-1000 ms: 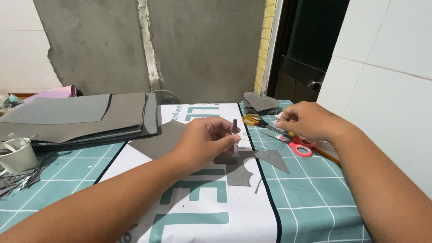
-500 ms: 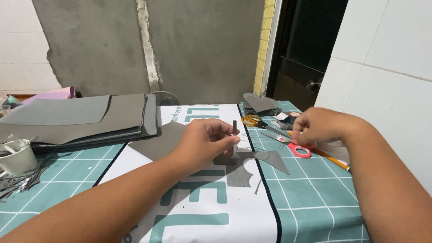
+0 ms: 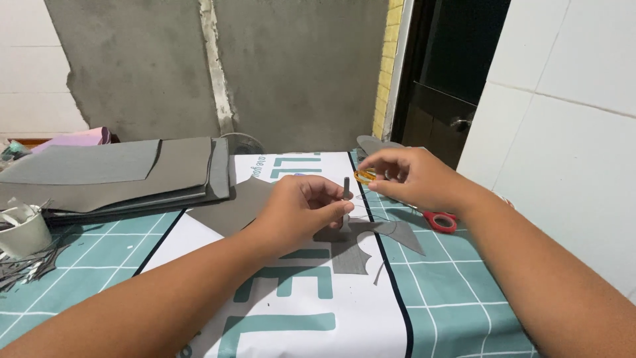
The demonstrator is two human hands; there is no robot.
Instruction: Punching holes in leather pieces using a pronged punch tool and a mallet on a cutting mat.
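The left hand (image 3: 301, 209) pinches a small grey rolled piece (image 3: 346, 187) upright above the table (image 3: 457, 292). The right hand (image 3: 411, 176) grips an orange rubber band (image 3: 364, 176) just beside it, not yet around it; grey cut shapes (image 3: 361, 238) lie below.

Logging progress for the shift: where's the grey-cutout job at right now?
Done: a grey cut shape lies on the mat, trimmings at the left edge. In hand: left hand pinches a small grey strip upright; right hand holds an orange band. Left: the band isn't on the strip; uncut grey sheets remain stacked.
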